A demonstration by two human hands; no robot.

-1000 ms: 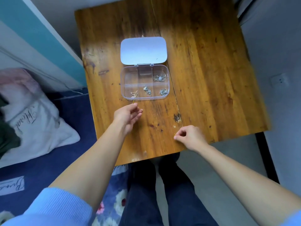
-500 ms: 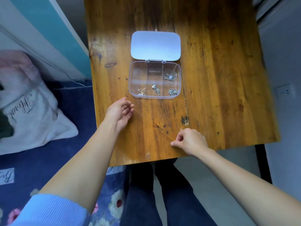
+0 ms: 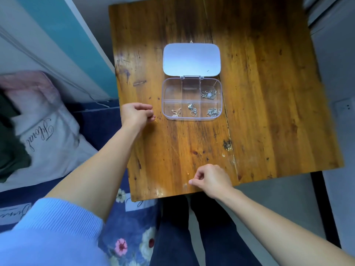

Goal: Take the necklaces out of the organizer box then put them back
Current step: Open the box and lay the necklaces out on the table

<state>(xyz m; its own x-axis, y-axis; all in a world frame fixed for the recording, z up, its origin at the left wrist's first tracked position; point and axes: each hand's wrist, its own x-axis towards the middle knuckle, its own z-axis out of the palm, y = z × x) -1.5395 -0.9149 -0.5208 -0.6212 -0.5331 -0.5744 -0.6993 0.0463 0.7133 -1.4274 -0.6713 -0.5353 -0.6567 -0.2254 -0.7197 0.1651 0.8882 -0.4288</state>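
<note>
Left hand (image 3: 137, 116) and right hand (image 3: 210, 179) each pinch one chain (image 3: 173, 148) end, stretching it in front of the box (image 3: 172, 91). Probably so it lies flat, untangled.

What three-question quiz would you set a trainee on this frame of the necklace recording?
1. True or false: the organizer box has its lid shut.
2. How many of its compartments hold necklaces? A) two B) four C) six
3. What is stretched between the left hand and the right hand?
Key: 1 false, the lid lies open, flat behind the box. 2 B. 3 a thin gold necklace, pinched at both ends.
</note>
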